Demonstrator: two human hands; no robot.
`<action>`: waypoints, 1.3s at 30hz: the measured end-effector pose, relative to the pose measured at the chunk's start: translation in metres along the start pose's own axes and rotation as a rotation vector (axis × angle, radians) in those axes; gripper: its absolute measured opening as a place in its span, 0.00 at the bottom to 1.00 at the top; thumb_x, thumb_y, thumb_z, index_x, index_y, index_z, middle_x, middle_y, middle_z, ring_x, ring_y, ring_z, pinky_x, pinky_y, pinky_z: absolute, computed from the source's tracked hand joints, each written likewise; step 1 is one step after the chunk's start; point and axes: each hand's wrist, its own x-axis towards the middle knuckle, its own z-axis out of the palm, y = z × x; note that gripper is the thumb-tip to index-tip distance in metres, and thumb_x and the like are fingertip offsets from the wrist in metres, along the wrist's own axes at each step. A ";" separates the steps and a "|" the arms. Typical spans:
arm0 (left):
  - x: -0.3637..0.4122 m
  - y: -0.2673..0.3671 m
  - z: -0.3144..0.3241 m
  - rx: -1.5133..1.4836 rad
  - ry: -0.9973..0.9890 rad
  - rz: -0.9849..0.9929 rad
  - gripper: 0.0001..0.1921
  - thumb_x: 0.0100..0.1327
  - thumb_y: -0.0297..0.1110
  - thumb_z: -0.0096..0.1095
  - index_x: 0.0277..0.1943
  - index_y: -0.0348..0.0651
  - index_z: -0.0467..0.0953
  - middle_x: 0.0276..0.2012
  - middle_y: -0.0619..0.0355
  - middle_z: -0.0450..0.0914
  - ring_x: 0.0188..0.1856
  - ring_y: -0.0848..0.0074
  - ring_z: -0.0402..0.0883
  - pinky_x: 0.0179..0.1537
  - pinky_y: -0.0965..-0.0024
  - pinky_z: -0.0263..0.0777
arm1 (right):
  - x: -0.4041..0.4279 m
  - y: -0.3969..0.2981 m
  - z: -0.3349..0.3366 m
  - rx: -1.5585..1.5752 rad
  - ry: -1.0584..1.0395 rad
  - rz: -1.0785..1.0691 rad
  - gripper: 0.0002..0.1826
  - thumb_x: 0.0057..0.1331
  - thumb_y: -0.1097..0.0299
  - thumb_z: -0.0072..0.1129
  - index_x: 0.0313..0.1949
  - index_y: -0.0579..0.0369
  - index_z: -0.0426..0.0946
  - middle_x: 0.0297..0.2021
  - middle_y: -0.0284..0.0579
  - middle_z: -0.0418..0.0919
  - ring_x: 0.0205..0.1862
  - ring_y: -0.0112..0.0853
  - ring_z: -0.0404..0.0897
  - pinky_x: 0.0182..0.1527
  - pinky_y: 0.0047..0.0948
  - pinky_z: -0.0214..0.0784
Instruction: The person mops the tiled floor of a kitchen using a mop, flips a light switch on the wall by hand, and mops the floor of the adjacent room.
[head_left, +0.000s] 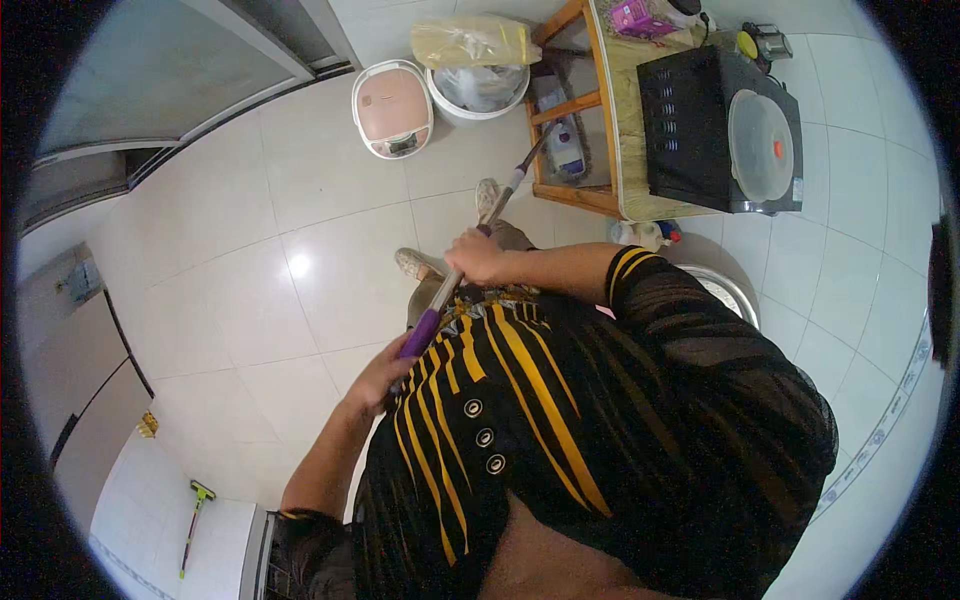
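A mop with a metal pole (450, 288) slants across the front of my body. My left hand (381, 373) is closed around the purple grip (421, 334) at its upper end. Farther down the pole, my right hand (477, 257) wraps the shaft near a purple collar. The lower pole runs over the tiled floor to a flat mop head (568, 154), which lies under a wooden table (609, 112), between its legs. Table parts partly hide the mop head. Both my shoes (487, 196) are on the floor beside the pole.
A pink and white rice cooker (391, 105) and a white bin (474, 112) with a yellowish bag (472, 43) on top stand on the floor. A black oven-like appliance (686, 127) bears a plastic cover (761, 146). A metal basin (724, 289) is at right; a green squeegee (196, 517) leans at lower left.
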 end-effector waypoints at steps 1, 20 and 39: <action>-0.013 -0.002 0.001 -0.016 -0.024 -0.007 0.30 0.55 0.26 0.54 0.62 0.35 0.55 0.53 0.51 0.69 0.52 0.73 0.70 0.54 0.72 0.63 | 0.000 -0.007 0.004 0.040 -0.081 -0.073 0.08 0.43 0.64 0.61 0.23 0.47 0.72 0.26 0.43 0.74 0.36 0.42 0.72 0.42 0.41 0.59; 0.158 0.087 0.065 0.441 -0.223 -0.038 0.30 0.54 0.32 0.55 0.60 0.38 0.56 0.22 0.60 0.68 0.16 0.79 0.67 0.17 0.79 0.62 | -0.022 0.163 -0.053 -0.060 -0.036 0.149 0.06 0.48 0.66 0.56 0.26 0.51 0.76 0.31 0.48 0.76 0.39 0.44 0.75 0.44 0.42 0.64; -0.039 0.026 -0.004 0.793 0.168 0.013 0.30 0.55 0.32 0.56 0.62 0.42 0.57 0.30 0.52 0.76 0.30 0.72 0.76 0.34 0.71 0.71 | 0.029 -0.017 0.031 -0.128 -0.259 -0.107 0.12 0.41 0.62 0.63 0.26 0.51 0.76 0.26 0.46 0.77 0.33 0.45 0.77 0.37 0.43 0.66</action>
